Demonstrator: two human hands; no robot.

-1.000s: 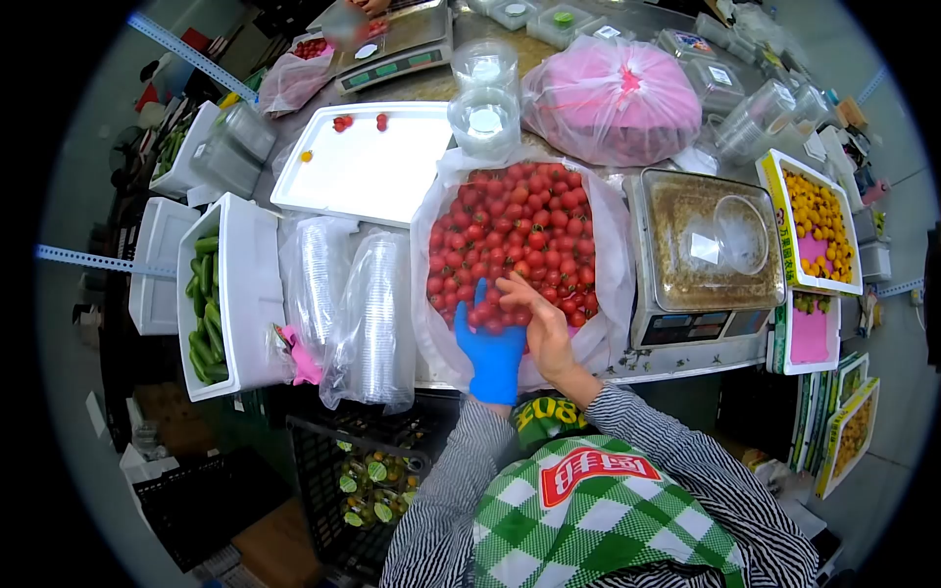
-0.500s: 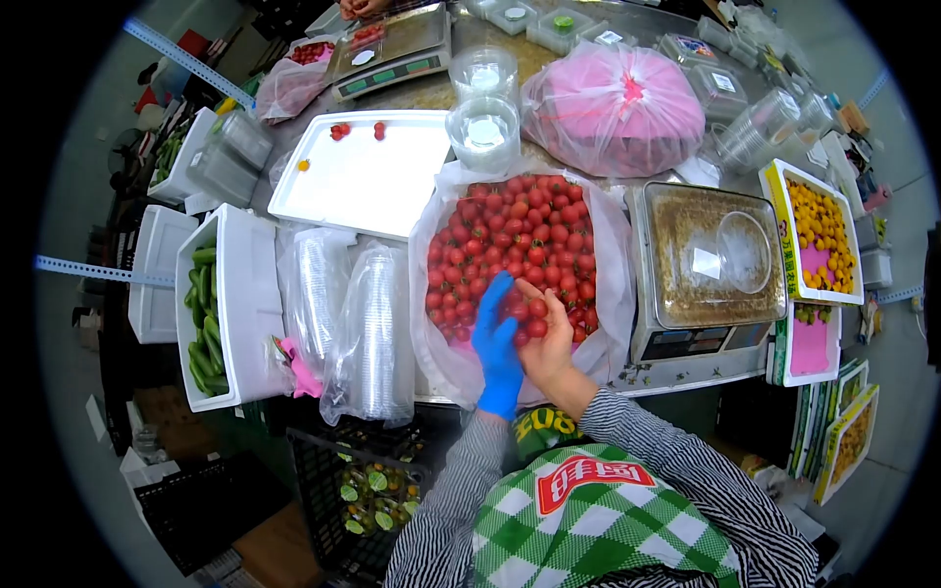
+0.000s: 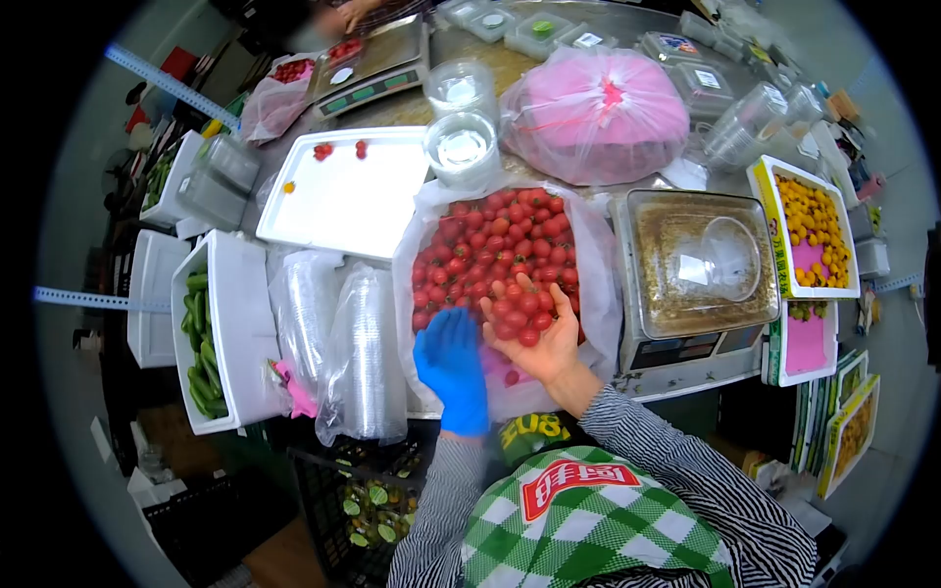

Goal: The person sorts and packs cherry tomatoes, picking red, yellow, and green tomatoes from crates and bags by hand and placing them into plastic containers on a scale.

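A pile of red cherry tomatoes (image 3: pixel 490 235) fills a white plastic bag (image 3: pixel 600 255) in front of me. My right hand (image 3: pixel 551 351), bare and palm up, cups several of these tomatoes above the near side of the bag. Just left of it, my left hand (image 3: pixel 453 377) wears a blue glove. Its fingers stretch forward over the near left edge of the pile, and no tomato shows in it. A lone tomato lies on the bag's lining between the two hands.
Right of the bag stands a scale (image 3: pixel 691 265) with a clear round tub (image 3: pixel 730 257). To the left are a white tray (image 3: pixel 343 206), sleeved plastic lids (image 3: pixel 368 363) and a box of cucumbers (image 3: pixel 245 343). Clear tubs (image 3: pixel 461 147) stand behind. Another person's hand (image 3: pixel 355 12) is at the far scale.
My hands have parted. The gloved left hand moved left and down off the tomatoes, while the right hand turned palm up with several tomatoes in it. The whole view shifted slightly.
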